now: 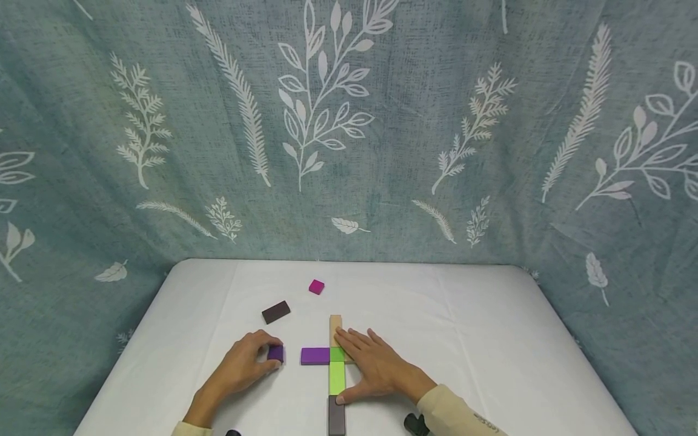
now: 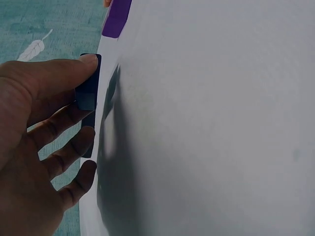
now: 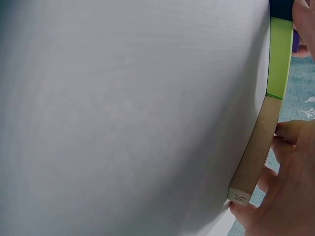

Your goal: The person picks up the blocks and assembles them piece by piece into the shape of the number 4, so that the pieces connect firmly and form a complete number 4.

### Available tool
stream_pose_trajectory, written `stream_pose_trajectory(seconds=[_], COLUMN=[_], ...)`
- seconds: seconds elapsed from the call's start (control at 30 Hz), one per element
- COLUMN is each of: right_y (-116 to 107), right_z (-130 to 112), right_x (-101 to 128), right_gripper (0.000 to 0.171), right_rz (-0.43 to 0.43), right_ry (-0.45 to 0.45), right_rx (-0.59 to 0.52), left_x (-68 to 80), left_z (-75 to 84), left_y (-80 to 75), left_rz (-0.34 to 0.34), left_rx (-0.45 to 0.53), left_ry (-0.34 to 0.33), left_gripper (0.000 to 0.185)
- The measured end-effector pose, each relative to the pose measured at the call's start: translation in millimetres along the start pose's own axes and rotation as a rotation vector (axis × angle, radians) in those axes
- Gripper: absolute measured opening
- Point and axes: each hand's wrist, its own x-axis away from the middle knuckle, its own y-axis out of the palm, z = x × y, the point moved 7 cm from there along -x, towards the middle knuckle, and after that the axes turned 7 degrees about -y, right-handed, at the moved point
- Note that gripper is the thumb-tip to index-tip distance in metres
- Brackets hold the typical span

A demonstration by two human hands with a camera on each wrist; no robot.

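Observation:
My left hand (image 1: 245,361) pinches a small dark purple block (image 1: 275,353) between thumb and fingers, just left of a cross of blocks. In the left wrist view the held block (image 2: 87,91) looks nearly black. My right hand (image 1: 378,366) lies with straight fingers over the cross, fingertips at the upper wooden block (image 1: 335,323) and thumb on the dark grey block (image 1: 336,418). A green square (image 1: 337,354) marks the centre, with a lime block (image 1: 337,378) below and a purple block (image 1: 315,356) at left. A wooden block (image 3: 256,147) on the right side is mostly hidden by this hand in the head view.
A dark brown block (image 1: 275,312) and a magenta block (image 1: 316,287) lie farther back on the white table (image 1: 491,315). Beside the right sleeve sits a black object (image 1: 416,424). A leaf-patterned curtain (image 1: 392,151) hangs behind the table.

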Motion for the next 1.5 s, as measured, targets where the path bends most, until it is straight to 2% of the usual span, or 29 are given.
stream_pose_trajectory(seconds=[0.17,0.43,0.77,0.97,1.5], right_y=[0,-1,1,1,1], right_z=[-1,-1,1,1,1], right_x=[0,0,-1,-1,0], right_gripper=[0.123,0.123,0.124,0.123,0.124], right_rz=[0.002,-0.006,-0.009,-0.006,-0.010], right_ry=[-0.004,-0.002,0.004,0.001,0.009], right_rx=[0.005,-0.006,-0.003,-0.025,-0.020], left_x=[-1.9,-7.3,-12.2,-13.9,-14.5], left_z=[5.1,15.9,21.6,23.8,26.3], left_y=[5.7,13.5,21.1,24.5,25.4], left_rz=[-0.008,-0.016,-0.022,-0.035,-0.034], left_rx=[-0.016,-0.011,-0.035,-0.040,-0.057], left_ry=[-0.002,0.052,0.052,0.025,0.019], left_gripper=[0.034,0.033,0.032,0.030,0.031])
